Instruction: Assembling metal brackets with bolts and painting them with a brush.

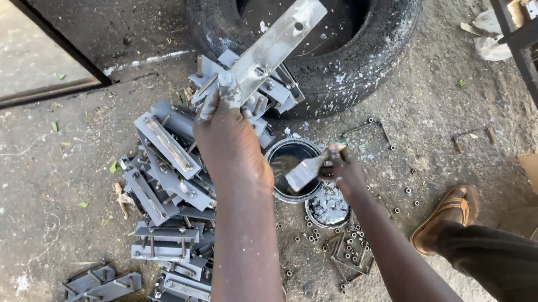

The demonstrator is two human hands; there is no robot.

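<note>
The left hand (230, 135) comes up closest, clenched around the lower end of a flat metal bracket (271, 47) that slants up and to the right, silver-painted, with a hole near its far end. Lower and to the right, the right hand (341, 172) grips a paintbrush (305, 170) whose silver-coated bristles point left, over the rim of an open paint tin (292, 168) holding dark liquid. Just below that tin sits a smaller round lid (328, 207) smeared with silver paint. A heap of grey metal brackets (171, 195) lies on the dirt floor (44, 185) to the left of the arms, more of them leaning against an old tyre (338, 64) behind. Loose nuts and bolts (345, 253) are scattered near a sandalled foot (447, 214) at the right.
</note>
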